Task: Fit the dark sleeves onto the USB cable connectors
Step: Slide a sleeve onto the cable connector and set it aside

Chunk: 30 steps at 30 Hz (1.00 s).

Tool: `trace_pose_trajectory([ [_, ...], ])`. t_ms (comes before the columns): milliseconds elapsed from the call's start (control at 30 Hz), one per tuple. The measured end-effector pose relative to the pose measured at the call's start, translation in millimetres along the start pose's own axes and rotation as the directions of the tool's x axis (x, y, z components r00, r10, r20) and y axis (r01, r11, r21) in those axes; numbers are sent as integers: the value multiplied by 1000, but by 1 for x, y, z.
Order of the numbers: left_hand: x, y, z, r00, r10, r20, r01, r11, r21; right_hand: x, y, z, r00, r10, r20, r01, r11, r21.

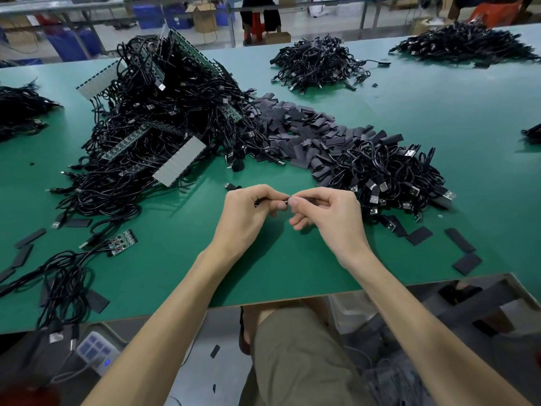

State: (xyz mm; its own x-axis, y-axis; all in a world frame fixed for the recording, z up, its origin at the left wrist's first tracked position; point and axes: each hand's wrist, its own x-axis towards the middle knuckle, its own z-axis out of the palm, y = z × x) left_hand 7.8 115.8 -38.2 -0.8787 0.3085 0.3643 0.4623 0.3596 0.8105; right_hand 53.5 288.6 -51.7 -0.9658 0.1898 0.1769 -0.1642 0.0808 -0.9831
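Note:
My left hand and my right hand meet above the green table, fingertips almost touching. Between them shows a small dark piece, most of it hidden by my fingers; whether it is a sleeve, a connector or both I cannot tell. Both hands have curled fingers pinching it. Behind my hands lies a heap of flat dark sleeves. To the right sits a pile of black USB cables with silver plugs. A large tangle of cables with circuit boards lies at the left.
More cable piles lie far back, at the back right and at the left edge. Loose sleeves are scattered at the right and left near the table's front edge. A person's legs stand beyond the table.

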Motion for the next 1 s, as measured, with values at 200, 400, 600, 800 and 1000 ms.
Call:
trace_pose_trajectory([
  [200, 1, 0, -2, 999, -14, -52, 14, 1000, 1, 1, 0, 1, 997, -3, 71, 5, 999, -35],
  [400, 1, 0, 0, 999, -7, -40, 8, 1000, 22, 0, 0, 3, 1000, -23, 13, 25, 988, -151],
  [600, 1, 0, -2, 999, -38, -20, 38, 999, -20, -3, -5, 2, 995, -60, 84, 75, 979, -191],
  [800, 1, -2, -2, 998, -45, -41, 43, 998, -50, -6, -4, 7, 986, -109, 128, 145, 939, -311],
  [1000, 3, -4, -1, 998, -58, 1, 58, 996, -68, -4, -6, 6, 991, -97, 95, 120, 955, -273],
])
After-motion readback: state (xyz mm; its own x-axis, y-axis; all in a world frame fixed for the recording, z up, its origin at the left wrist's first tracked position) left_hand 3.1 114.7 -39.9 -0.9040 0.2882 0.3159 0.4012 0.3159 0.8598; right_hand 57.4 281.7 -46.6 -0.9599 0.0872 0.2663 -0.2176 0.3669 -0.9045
